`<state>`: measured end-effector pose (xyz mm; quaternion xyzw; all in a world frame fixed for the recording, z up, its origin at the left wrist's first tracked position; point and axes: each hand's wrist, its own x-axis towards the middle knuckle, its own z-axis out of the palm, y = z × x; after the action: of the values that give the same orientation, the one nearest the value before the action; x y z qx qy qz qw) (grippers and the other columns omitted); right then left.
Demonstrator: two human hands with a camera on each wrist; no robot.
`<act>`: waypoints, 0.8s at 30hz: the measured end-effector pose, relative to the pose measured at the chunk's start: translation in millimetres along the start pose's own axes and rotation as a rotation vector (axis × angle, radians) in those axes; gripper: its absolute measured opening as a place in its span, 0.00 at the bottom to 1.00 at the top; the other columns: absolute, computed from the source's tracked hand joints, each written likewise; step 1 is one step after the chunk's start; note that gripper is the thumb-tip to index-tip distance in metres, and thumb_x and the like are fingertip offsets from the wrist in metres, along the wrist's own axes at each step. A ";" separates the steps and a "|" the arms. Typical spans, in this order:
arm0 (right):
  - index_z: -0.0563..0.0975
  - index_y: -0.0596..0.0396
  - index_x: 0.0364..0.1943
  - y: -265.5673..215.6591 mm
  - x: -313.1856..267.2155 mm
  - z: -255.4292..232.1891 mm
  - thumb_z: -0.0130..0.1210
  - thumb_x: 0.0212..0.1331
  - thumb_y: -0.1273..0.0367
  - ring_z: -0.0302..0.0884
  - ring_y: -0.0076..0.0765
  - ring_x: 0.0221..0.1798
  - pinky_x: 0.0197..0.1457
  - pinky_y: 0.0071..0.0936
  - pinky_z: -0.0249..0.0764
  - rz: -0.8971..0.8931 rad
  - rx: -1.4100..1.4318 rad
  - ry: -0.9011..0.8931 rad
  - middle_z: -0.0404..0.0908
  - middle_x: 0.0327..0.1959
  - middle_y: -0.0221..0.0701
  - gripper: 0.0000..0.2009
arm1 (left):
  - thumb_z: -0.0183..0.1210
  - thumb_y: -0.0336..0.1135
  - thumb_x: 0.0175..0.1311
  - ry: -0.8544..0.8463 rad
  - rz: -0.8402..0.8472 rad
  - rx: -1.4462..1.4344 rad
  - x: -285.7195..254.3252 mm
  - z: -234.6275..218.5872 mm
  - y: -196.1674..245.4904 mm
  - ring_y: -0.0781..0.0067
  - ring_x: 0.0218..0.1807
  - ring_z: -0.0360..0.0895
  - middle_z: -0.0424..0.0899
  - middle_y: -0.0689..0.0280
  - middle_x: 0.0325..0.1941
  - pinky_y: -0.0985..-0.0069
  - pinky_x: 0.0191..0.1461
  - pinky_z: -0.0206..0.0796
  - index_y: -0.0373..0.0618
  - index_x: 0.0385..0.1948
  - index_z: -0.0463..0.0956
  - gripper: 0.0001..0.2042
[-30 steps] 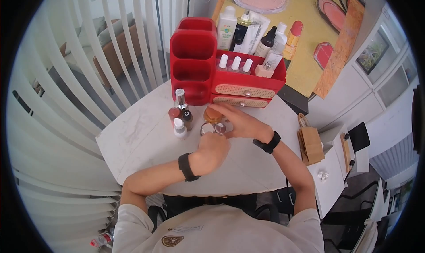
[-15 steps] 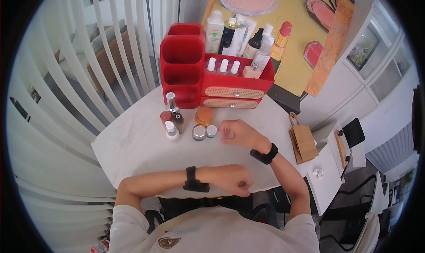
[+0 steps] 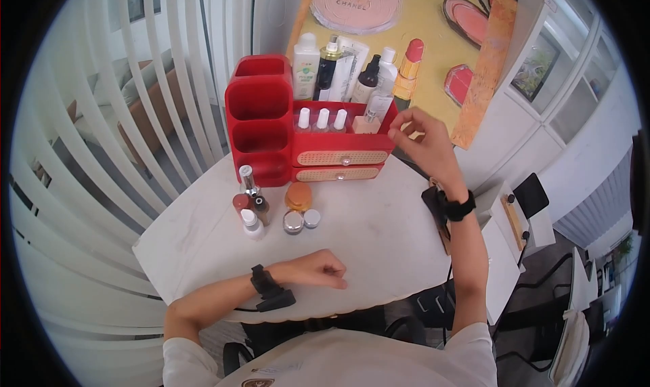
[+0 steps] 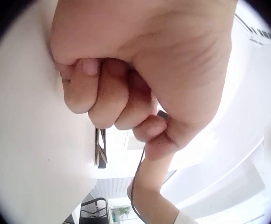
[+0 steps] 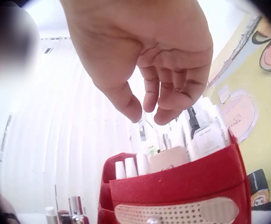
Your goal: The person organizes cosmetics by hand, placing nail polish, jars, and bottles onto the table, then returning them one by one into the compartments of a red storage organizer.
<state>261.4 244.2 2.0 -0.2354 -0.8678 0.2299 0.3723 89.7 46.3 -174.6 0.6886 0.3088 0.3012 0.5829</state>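
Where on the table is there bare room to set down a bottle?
The widest bare patch on the table lies right of the silver-topped jars, in front of the red organizer. Another lies left of the loose bottles. It's crowded where those bottles and jars stand, and in the organizer's tray.

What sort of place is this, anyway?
Perhaps a makeup corner in a studio or office: a red organizer holding bottles stands on a white table, with a makeup-themed painting behind.
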 end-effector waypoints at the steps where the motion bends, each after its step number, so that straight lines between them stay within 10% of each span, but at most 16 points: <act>1: 0.77 0.59 0.36 1.5 6.8 -4.2 0.64 0.56 0.71 0.76 0.24 0.30 0.34 0.23 0.72 0.001 -0.010 0.001 0.81 0.30 0.27 0.08 | 0.60 0.38 0.66 0.014 -0.002 0.022 -1.3 -2.2 -5.9 0.85 0.23 0.50 0.53 0.76 0.16 0.77 0.26 0.44 0.44 0.14 0.59 0.22; 9: 0.77 0.60 0.48 37.8 63.0 -3.4 0.63 0.54 0.70 0.78 0.27 0.30 0.36 0.27 0.76 -0.008 -0.155 0.089 0.83 0.44 0.36 0.17 | 0.58 0.37 0.65 0.016 -0.023 -0.293 -8.2 -12.1 -13.3 0.86 0.21 0.49 0.53 0.79 0.15 0.78 0.25 0.41 0.50 0.12 0.57 0.22; 24: 0.76 0.55 0.49 68.6 89.4 13.7 0.64 0.57 0.69 0.80 0.24 0.28 0.30 0.24 0.74 0.043 -0.219 0.113 0.83 0.38 0.37 0.16 | 0.57 0.37 0.63 0.063 -0.036 -0.332 -5.7 -10.8 -12.1 0.86 0.19 0.49 0.53 0.79 0.13 0.78 0.24 0.40 0.50 0.11 0.57 0.21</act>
<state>212.6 346.7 2.2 -0.3061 -0.8600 0.1280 0.3876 76.8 50.1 -185.3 0.5672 0.2853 0.3591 0.6841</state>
